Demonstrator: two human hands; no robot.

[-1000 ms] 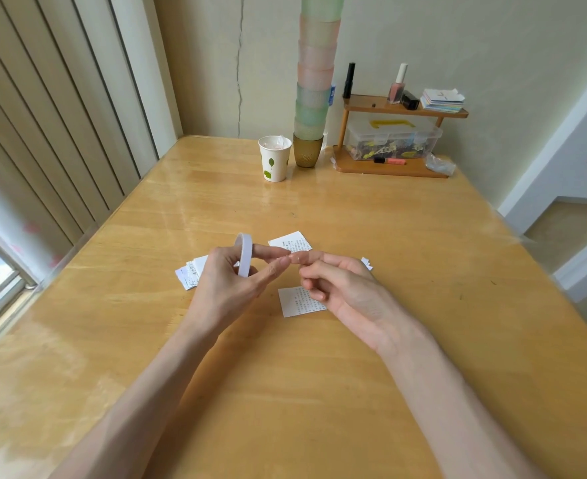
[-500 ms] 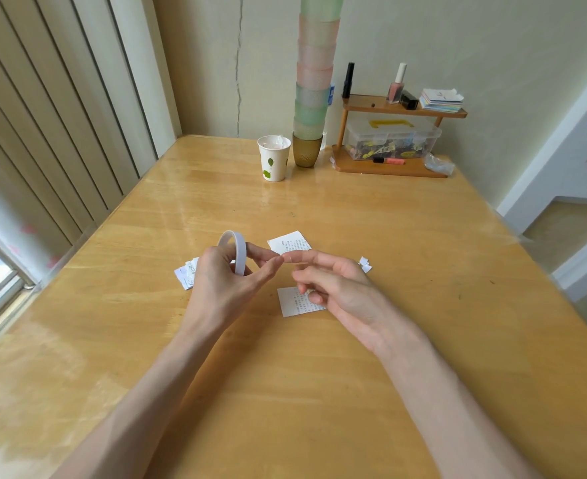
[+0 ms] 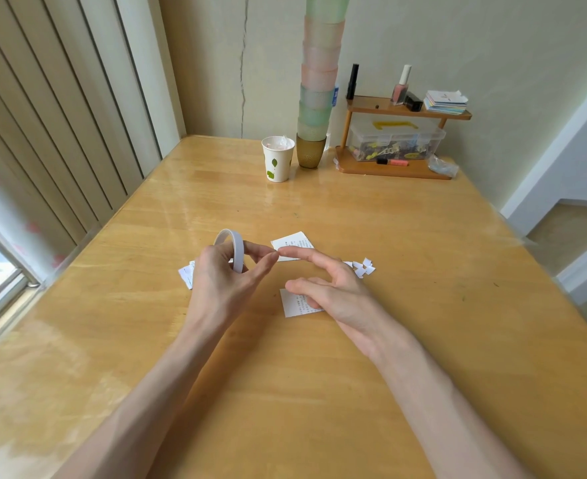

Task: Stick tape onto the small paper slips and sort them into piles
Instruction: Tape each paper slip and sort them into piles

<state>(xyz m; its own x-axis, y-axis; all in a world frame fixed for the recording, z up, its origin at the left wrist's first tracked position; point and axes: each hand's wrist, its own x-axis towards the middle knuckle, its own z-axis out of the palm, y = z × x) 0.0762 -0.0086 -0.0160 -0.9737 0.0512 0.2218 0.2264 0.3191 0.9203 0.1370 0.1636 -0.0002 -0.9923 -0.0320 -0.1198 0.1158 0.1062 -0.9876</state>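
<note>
Left hand (image 3: 223,281): mine, fingers curled round the tape roll (image 3: 231,250), thumb and forefinger tips brought together beyond it.
Tape roll: thin white ring, smooth, stood on edge above the table; its opening faces sideways, roughly along the table's width.
Right hand (image 3: 333,288): mine, held loosely wide, gripping nothing; the straight forefinger reaches left to meet my left fingertips, the thumb well apart below it. Whether a tape end lies between the fingertips, I cannot tell.
Near slip (image 3: 297,302): white printed rectangle, flat, partly under my right hand, long side running left to right.
Far slip (image 3: 292,245): same paper, slightly tilted, just beyond the fingertips.
Left pile (image 3: 188,274): white slips, mostly hidden behind my left hand.
Scraps (image 3: 362,267): small crumpled white bits, just right of my right hand.
Table (image 3: 423,305): glossy pale wood; broad room between the slips and both side edges.
Far end, well apart: paper cup (image 3: 278,162), stacked plastic cups (image 3: 316,81), wooden shelf (image 3: 406,110).
</note>
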